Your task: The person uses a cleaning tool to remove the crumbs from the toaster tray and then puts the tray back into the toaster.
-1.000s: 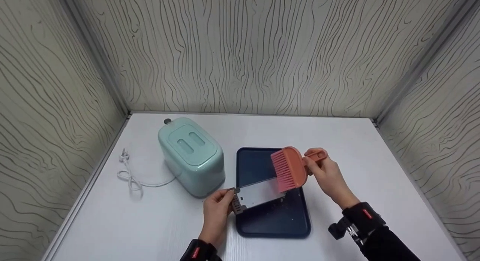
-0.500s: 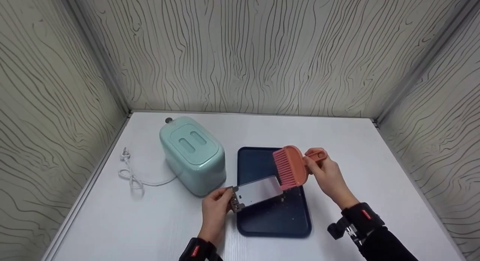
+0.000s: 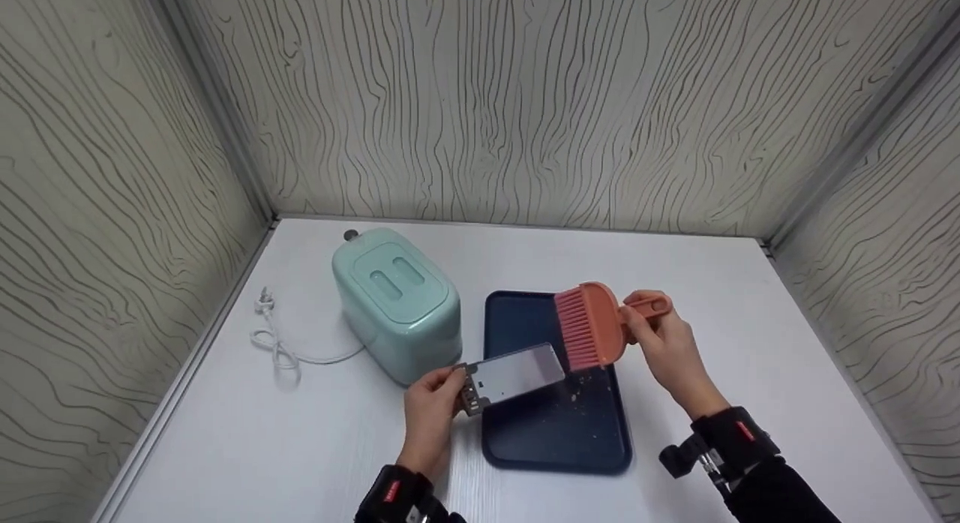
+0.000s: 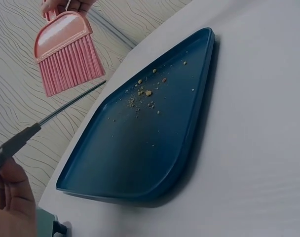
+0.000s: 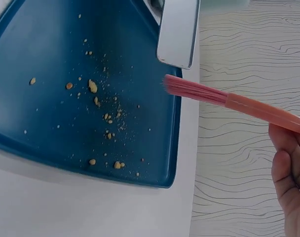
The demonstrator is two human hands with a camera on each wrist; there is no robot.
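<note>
My left hand (image 3: 431,412) pinches the dark slotted end of a flat metal crumb tray (image 3: 519,374), which is held over a navy serving tray (image 3: 555,440). In my right hand (image 3: 667,350) is the handle of an orange hand brush (image 3: 604,324) with pink bristles (image 4: 71,66). The bristle tips stand right by the crumb tray's far end, and in the right wrist view a small gap shows between them. Yellowish crumbs (image 5: 93,86) of mixed sizes lie scattered on the serving tray beneath. The crumb tray's metal plate looks bare in the head view.
A mint-green toaster (image 3: 397,305) with its lid on stands left of the serving tray. Its white cord (image 3: 277,350) and plug lie on the white table (image 3: 322,448) farther left. Wood-patterned panels (image 3: 480,103) enclose the table at the back and sides.
The brush has drawn off the crumb tray's plate to just beyond its far end. More crumbs show on the serving tray. The head view has shifted slightly.
</note>
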